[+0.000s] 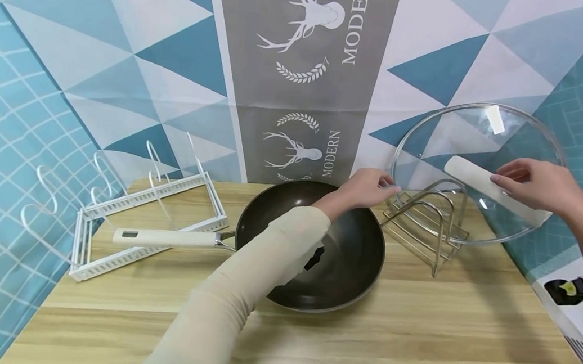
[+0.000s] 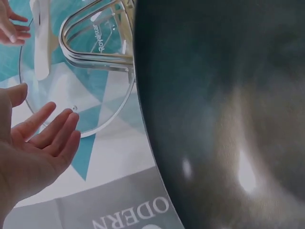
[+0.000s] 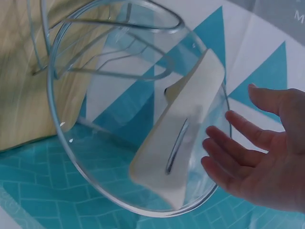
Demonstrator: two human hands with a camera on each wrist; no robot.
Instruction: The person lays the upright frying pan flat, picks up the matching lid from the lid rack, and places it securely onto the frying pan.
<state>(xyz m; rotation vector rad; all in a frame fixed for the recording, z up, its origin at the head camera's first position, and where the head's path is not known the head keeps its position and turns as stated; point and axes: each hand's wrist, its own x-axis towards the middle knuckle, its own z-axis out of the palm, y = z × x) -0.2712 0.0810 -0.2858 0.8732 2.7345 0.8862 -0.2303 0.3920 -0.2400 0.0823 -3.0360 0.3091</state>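
Right of the dark wok (image 1: 327,252), a round glass lid (image 1: 475,172) stands on edge in a metal wire rack (image 1: 428,225), its face turned toward the person and tilted slightly back against the patterned backdrop (image 1: 299,75). Its flat cream handle (image 1: 494,189) is a long rounded bar running diagonally across the lid's face, from upper left down to lower right in the head view. The lid is clear and smooth with a thin metal rim; the rack is made of bent, shiny arched loops. The left hand (image 1: 367,188) reaches over the wok with fingers straight and relaxed, fingertips at the lid's left edge, gripping nothing. The right hand (image 1: 537,185) lies open too, its fingers extended against the handle on the far side from the wok. The wok is round, dark and matte-glossy inside, with a long cream handle (image 1: 165,238) pointing away from the lid. Beyond that handle lies a white slotted rack (image 1: 142,216) on the pale wood-grain surface (image 1: 412,337).
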